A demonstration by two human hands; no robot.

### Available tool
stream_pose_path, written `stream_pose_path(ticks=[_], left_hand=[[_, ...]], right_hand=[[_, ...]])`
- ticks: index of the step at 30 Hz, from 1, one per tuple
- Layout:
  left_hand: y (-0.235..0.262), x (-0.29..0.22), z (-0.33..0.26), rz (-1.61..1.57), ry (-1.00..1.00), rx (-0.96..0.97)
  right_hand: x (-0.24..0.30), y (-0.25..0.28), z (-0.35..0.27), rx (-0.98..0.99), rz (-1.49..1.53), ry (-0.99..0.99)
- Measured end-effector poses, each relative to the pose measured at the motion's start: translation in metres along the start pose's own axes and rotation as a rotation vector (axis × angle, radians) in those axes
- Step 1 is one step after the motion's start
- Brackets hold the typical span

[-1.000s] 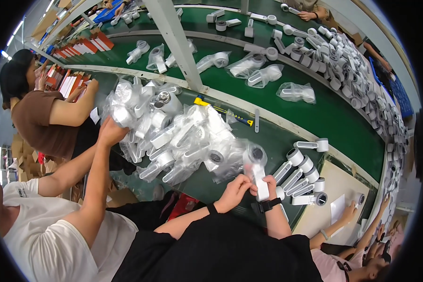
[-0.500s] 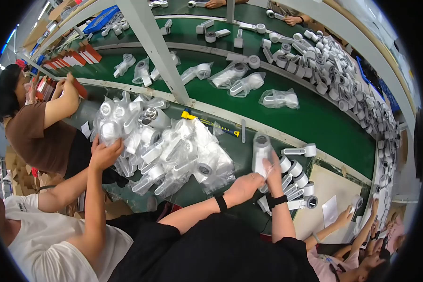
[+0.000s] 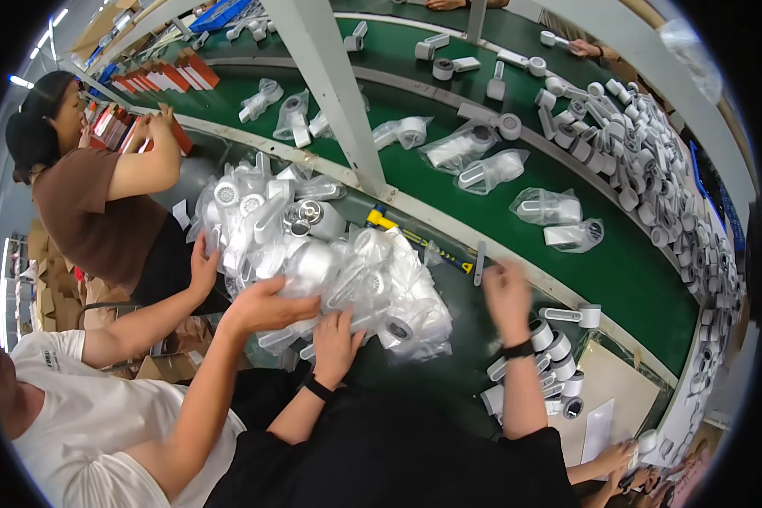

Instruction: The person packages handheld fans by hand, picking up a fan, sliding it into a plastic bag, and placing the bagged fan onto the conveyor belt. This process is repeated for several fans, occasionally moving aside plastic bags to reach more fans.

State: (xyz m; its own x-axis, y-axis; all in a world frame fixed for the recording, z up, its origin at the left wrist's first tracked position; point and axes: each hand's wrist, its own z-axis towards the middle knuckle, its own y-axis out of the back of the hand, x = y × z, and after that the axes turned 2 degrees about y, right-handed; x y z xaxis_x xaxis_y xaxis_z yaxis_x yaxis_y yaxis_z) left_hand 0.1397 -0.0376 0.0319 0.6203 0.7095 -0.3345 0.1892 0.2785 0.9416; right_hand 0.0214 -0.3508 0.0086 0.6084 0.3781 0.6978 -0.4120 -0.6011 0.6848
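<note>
My left hand (image 3: 335, 340) lies with fingers spread on the near edge of a big pile of white handheld devices in clear bags (image 3: 330, 262); it touches the bags and grips nothing I can make out. My right hand (image 3: 506, 295), blurred, is raised with fingers apart and nothing in it, above a short row of unbagged white devices (image 3: 552, 360) at the table's edge. A black band sits on each wrist. Beyond the right hand, bagged devices (image 3: 559, 222) lie on the green conveyor belt (image 3: 643, 288).
A co-worker in white on my left has both hands (image 3: 258, 306) on the same pile. Another in brown (image 3: 93, 203) handles red and white boxes (image 3: 165, 78). A white post (image 3: 330, 102) rises behind the pile. A yellow-handled tool (image 3: 383, 222) lies nearby. Many loose devices (image 3: 652, 161) crowd the belt's far right.
My right hand held a bagged device up half a second ago; now it is empty and further right. My left hand moved left from beside it onto the pile. The co-worker's hand also shifted onto the pile.
</note>
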Motion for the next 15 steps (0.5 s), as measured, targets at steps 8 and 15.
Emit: stream_pose_path(ticks=[8,15], left_hand=[[-0.016,0.005,0.012,-0.253,-0.073,0.045],[0.008,-0.056,0.030,-0.963,0.256,0.395]], right_hand=[[0.056,-0.101,-0.084,0.224,0.148,0.161],[0.048,0.018,-0.047,0.326,0.419,0.120]])
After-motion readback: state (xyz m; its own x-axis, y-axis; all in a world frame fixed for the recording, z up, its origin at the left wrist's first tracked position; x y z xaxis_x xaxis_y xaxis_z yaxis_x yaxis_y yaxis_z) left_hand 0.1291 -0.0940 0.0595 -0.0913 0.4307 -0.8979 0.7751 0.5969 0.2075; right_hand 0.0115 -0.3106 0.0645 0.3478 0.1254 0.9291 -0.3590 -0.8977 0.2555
